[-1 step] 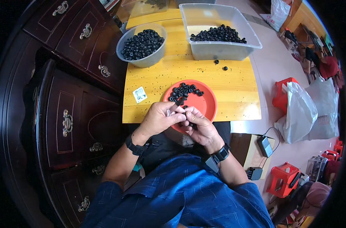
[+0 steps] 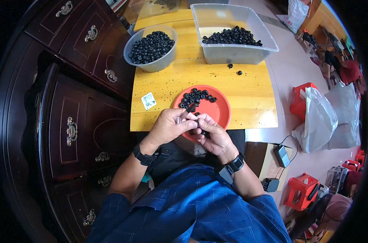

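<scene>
My left hand (image 2: 171,126) is closed round a slim tool with a dark flat end (image 2: 190,108) and a silvery part by the fingers; its exact kind is unclear. Close against it, my right hand (image 2: 213,132) is closed on small black rubber-like round parts (image 2: 206,134), partly hidden in the palm. The fingertips of both hands meet over the near side of a round orange-red plate (image 2: 221,106). On the plate's far left lies a cluster of black ring-shaped parts (image 2: 195,95) with holes in their middles.
Behind the plate on the yellow table (image 2: 248,93) stand a round clear tub (image 2: 153,67) and a larger rectangular clear bin (image 2: 236,56), both holding black parts. Two loose parts (image 2: 239,73) and dark crumbs dot the tabletop. A dark wooden cabinet (image 2: 82,105) borders the left side.
</scene>
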Available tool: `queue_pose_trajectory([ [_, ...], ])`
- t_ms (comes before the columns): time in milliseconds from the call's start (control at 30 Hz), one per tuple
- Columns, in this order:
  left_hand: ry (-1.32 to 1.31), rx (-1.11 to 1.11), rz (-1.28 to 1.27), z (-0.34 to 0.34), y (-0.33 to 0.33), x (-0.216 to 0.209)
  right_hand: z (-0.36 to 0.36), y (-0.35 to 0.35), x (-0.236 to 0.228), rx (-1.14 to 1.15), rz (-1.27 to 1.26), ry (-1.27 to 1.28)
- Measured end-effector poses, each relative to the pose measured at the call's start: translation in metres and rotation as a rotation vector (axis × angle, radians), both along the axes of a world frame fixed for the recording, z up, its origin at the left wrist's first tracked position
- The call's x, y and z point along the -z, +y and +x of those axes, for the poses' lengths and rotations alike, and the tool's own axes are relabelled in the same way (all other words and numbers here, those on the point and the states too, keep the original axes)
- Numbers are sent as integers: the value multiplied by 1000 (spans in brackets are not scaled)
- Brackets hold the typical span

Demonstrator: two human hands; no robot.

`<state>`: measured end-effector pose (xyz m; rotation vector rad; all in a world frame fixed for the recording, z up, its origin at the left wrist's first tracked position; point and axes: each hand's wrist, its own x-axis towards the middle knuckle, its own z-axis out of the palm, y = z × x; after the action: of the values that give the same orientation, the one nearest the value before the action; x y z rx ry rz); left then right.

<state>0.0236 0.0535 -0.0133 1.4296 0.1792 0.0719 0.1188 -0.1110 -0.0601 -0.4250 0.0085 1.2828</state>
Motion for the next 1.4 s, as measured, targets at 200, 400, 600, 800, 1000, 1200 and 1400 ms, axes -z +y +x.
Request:
queue_pose_trajectory([
  [200, -26, -88, 357, -1, 6, -4, 4, -2, -12, 33, -3, 101],
  [400, -18, -68, 815, -2, -3, -28, 4, -3, -10, 45, -30, 156],
  [600, -59, -94, 826, 0, -5, -21, 1, -2, -9, 61, -40, 152],
  [800, -52, -116, 943, 3, -9, -30, 1, -3, -8, 51, -51, 158],
  [1000, 30, -84, 695, 3, -5, -22, -1, -2, -9, 29, -17, 4],
  [1200, 29, 6, 287, 5, -3, -17, -1, -3, -9, 21, -4, -46],
  [1400, 44, -2, 238, 2, 2, -7, -4, -3, -6, 53, 29, 36],
])
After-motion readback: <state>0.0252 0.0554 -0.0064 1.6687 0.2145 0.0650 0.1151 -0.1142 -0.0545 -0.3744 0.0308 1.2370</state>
